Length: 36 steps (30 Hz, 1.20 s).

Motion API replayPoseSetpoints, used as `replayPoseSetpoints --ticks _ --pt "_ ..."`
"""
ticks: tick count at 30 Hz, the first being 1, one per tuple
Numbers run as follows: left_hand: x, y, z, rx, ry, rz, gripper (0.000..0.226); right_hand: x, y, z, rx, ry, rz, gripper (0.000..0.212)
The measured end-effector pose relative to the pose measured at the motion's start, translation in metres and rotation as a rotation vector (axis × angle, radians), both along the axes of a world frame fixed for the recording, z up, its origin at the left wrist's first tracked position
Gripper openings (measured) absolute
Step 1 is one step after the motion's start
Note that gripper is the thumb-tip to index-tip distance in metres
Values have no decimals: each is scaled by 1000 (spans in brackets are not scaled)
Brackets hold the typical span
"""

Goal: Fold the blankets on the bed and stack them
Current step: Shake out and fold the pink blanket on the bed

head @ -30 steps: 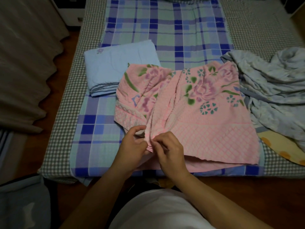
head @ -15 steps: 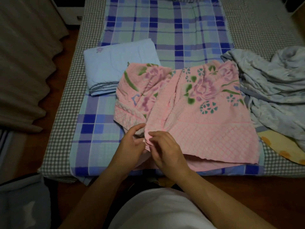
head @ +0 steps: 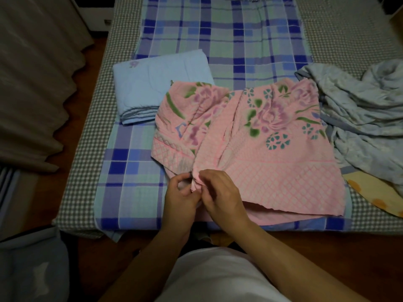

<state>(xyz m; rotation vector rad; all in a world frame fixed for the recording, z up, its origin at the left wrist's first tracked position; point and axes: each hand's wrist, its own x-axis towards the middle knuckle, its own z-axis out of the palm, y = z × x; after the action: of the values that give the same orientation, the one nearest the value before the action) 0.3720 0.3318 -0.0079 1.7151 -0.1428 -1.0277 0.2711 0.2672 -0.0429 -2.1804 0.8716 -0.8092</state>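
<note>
Pink blanket (head: 261, 149) spread rumpled on the bed (head: 239, 40), near its foot edge. Left hand (head: 180, 199) and right hand (head: 222, 197) together at the pink blanket's near-left corner, each grip seemingly pinching a gathered fold. Folded blue blanket (head: 157, 83) touching the pink blanket's far-left edge. Crumpled grey blanket (head: 366, 110) just right of it.

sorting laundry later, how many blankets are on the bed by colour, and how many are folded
Blue, folded: 1
Pink floral, partly folded, both hands pinching its near edge: 1
Pale grey-blue, crumpled: 1
Yellow with orange spots, only a corner visible: 1
Total: 4 blankets, 1 fully folded
</note>
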Motion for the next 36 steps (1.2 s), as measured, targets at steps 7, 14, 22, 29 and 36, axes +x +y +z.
replayPoseSetpoints --ticks 7,14,22,29,36 --pt "-11 -1 -5 -44 76 10 32 9 -3 1 86 -24 -142 9" --pt "-15 -16 -13 -19 -188 68 26 22 2 13 604 -131 -405 8" --pt "-8 -14 -21 115 -335 99 10 29 -7 17 592 -128 -454 11" --pt "0 -5 -18 212 -416 183 25 16 0 26 295 -137 -452 9" --pt "-22 -12 -3 -4 185 307 19 22 16 19 95 -46 -263 8"
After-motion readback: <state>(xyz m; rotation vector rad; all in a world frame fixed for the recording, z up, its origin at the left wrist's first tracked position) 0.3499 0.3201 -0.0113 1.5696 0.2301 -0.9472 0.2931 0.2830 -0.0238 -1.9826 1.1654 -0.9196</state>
